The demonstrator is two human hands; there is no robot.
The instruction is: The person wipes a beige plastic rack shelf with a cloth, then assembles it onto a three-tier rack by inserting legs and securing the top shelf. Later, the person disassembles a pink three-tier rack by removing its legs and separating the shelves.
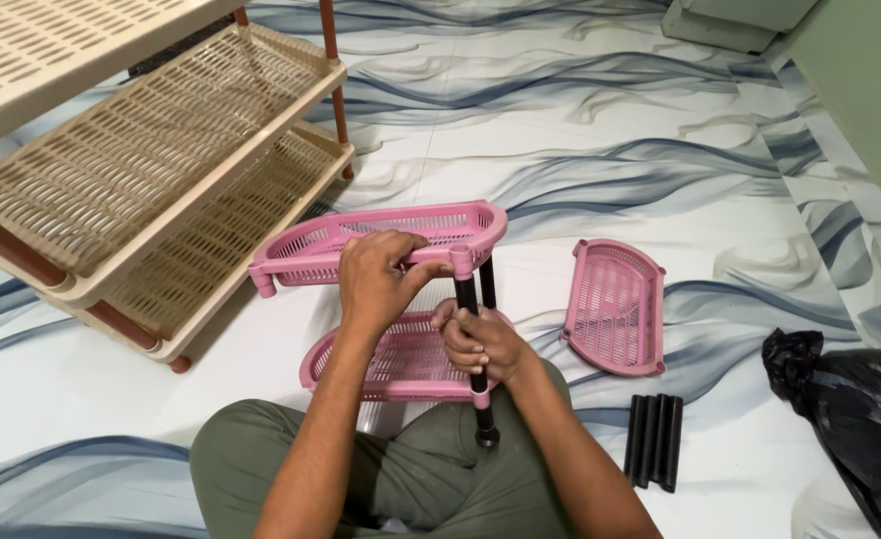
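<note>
Both my forearms reach forward over my crossed legs on the tiled floor (580,130). My left hand (375,277) arches over the near rim of the upper pink tray (380,240), fingers curled down and clamped on that rim beside its corner socket. My right hand (478,341) sits lower, fingers wrapped tight in a fist around the black pole (470,299), which stands nearly upright between the upper tray and the lower pink tray (400,361). A third pink tray (615,304) lies to the right, with spare black poles (652,439) near it.
</note>
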